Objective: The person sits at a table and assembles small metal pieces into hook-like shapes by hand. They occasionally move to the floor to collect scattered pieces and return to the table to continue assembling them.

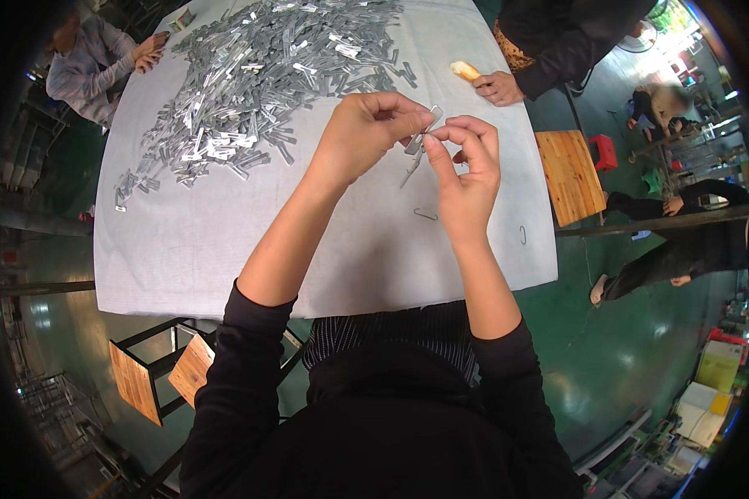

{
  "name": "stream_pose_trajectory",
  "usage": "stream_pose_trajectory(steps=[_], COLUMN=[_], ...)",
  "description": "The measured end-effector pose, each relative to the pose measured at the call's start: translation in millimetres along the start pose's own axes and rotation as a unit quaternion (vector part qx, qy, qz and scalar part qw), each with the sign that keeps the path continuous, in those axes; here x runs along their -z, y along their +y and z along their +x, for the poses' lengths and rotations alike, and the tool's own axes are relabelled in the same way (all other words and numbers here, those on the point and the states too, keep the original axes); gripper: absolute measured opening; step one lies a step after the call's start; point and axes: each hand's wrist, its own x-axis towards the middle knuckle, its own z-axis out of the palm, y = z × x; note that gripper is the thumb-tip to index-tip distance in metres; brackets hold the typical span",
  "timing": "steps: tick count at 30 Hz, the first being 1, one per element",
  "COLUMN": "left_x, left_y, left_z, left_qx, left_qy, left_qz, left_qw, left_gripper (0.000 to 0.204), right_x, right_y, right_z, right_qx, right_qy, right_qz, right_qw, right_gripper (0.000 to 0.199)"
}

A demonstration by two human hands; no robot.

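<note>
Both my hands meet above the right half of the white-covered table [324, 249]. Thumb and forefinger of my left hand [358, 137] pinch the upper end of a small flat grey metal piece [435, 117]. My right hand [468, 179] pinches the same little cluster of metal from the other side, its other fingers curled. A thin metal strip [409, 171] hangs below my fingertips; how the parts join is too small to tell. On the cloth lie a bent wire hook [425, 214] under my hands and another wire hook [523, 235] near the right edge.
A large heap of flat metal pieces [250, 83] covers the far left of the table. Another person's hands [148, 54] rest at the far left edge; at the right a person's hand [498, 88] holds bread [464, 71]. Wooden stools [570, 177] stand around.
</note>
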Motion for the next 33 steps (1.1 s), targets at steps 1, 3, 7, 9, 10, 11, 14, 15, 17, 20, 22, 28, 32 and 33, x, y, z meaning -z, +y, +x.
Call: stream_pose_trajectory(steps=[1, 3, 7, 9, 10, 11, 14, 15, 17, 20, 22, 28, 32, 33], left_x=[-2, -7, -13, -15, -17, -18, -16, -14, -12, -7, -5, -6, -9, -9], left_y=[3, 8, 3, -2, 0, -2, -7, -9, -11, -16, -18, -17, -6, -7], left_z=[-2, -7, -10, -9, -9, -8, -4, -2, 1, 4, 3, 1, -2, -4], left_qx=[-0.010, -0.029, -0.033, -0.041, -0.020, -0.032, -0.063, -0.068, -0.067, -0.059, -0.065, -0.080, -0.052, -0.056], left_qy=[0.007, 0.021, 0.047, 0.065, 0.073, 0.085, 0.119, 0.125, 0.134, 0.150, 0.161, 0.158, 0.112, 0.105], left_qz=[0.013, 0.038, 0.045, 0.050, 0.061, 0.061, 0.082, 0.100, 0.110, 0.091, 0.075, 0.036, -0.027, -0.042], left_qw=[1.000, 0.999, 0.997, 0.996, 0.995, 0.994, 0.988, 0.985, 0.983, 0.983, 0.982, 0.984, 0.992, 0.992], left_gripper=[0.015, 0.014, 0.012, 0.012, 0.012, 0.012, 0.012, 0.012, 0.012, 0.014, 0.015, 0.016, 0.017, 0.017], right_x=[0, 1, 0, 0, 3, 4, 18, 32, 68, 81, 73, 54, 57, 56], right_y=[-2, -6, 2, 7, 8, 8, 43, 76, 145, 181, 192, 186, 109, 82], right_z=[0, -2, -3, -2, 0, 2, 21, 35, 55, 68, 70, 59, 54, 54], right_qx=[0.012, 0.033, 0.089, 0.105, 0.085, 0.064, -0.066, -0.145, -0.238, -0.277, -0.262, -0.190, -0.274, -0.305], right_qy=[0.007, 0.021, 0.028, 0.023, 0.012, -0.001, -0.037, -0.056, -0.107, -0.220, -0.273, -0.274, -0.245, -0.238], right_qz=[-0.013, -0.040, -0.092, -0.117, -0.101, -0.083, 0.017, 0.015, -0.117, -0.345, -0.432, -0.433, -0.078, 0.034], right_qw=[1.000, 0.998, 0.991, 0.987, 0.991, 0.995, 0.997, 0.988, 0.958, 0.869, 0.818, 0.838, 0.927, 0.922], right_gripper=[0.009, 0.010, 0.012, 0.013, 0.013, 0.012, 0.011, 0.014, 0.021, 0.027, 0.027, 0.016, 0.014, 0.013])
